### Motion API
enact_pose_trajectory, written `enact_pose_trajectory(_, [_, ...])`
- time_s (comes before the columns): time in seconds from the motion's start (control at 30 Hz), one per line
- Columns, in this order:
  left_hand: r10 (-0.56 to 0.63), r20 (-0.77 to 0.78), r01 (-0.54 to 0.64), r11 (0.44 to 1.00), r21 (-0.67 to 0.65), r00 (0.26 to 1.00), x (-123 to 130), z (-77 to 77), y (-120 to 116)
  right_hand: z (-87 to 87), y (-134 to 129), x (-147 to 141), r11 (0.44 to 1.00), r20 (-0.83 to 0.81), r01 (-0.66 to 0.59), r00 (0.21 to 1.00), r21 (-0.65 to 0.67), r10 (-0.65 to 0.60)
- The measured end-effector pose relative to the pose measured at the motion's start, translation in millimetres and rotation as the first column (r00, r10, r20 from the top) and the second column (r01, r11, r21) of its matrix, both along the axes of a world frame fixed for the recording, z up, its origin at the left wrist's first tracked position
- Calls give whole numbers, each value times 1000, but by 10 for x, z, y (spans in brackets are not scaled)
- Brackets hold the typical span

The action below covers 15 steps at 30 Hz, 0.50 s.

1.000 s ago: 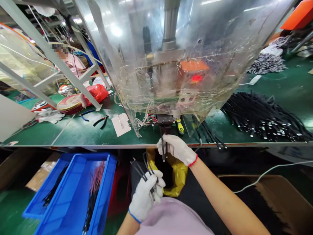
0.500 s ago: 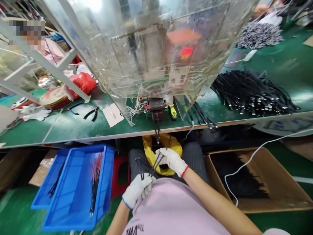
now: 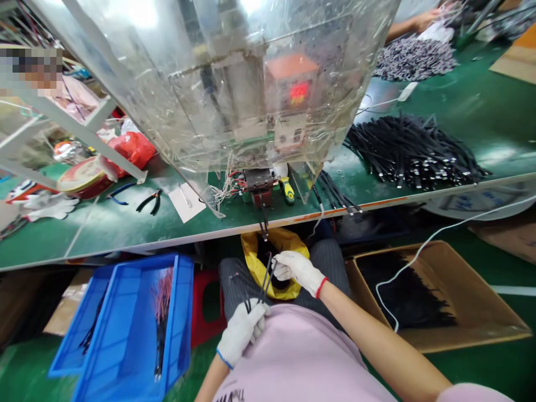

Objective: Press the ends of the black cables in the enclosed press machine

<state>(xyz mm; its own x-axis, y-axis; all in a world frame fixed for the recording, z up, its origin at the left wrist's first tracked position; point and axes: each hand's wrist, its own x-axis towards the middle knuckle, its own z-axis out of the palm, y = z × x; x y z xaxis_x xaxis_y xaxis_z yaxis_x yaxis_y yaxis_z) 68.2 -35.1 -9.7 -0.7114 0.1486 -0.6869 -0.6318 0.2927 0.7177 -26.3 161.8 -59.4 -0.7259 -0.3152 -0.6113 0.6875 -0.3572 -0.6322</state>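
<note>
Two thin black cables (image 3: 267, 279) run between my gloved hands, above my lap. My left hand (image 3: 245, 329), in a white glove with a blue cuff, is closed around their lower part. The white glove on my right hand (image 3: 295, 271) has a red cuff; its fingers pinch one cable near the upper end. Just beyond lies a yellow bag (image 3: 251, 248) between my knees, its opening dark inside. At the bench edge, black cable ends (image 3: 263, 226) stick out of a small dark machine (image 3: 258, 180) under a clear plastic cover (image 3: 234, 111).
A heap of black cables (image 3: 414, 151) lies on the green bench (image 3: 209, 220). Blue trays (image 3: 121, 335) stand low on the left, a cardboard box (image 3: 481, 301) on the right. Pliers (image 3: 151, 201) and a screwdriver (image 3: 287, 191) lie on the bench. Another person's hand (image 3: 425, 21) shows far right.
The camera view has shifted slightly. The upper ends of the cables have spread apart, one now standing free beside my right fingertips. My left hand keeps its hold.
</note>
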Motion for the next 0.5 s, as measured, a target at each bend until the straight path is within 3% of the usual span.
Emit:
enact_pose_trajectory(0.1, [-12,-1,12,995,-104,1000,-31,51,61,-110,-79,23,985,-7,175,984,2,-175])
enact_pose_trajectory(0.2, [-6,0,6,995,-97,1000,-26,109,97,-169,-110,-12,953,28,301,953,11,-302])
enact_pose_trajectory(0.33, [14,36,-11,996,-90,999,13,127,93,-247,-61,-98,932,69,360,930,36,-362])
enact_pose_trajectory(0.5, [-46,67,53,993,-110,997,-48,29,142,-458,-71,-206,901,121,418,894,119,-431])
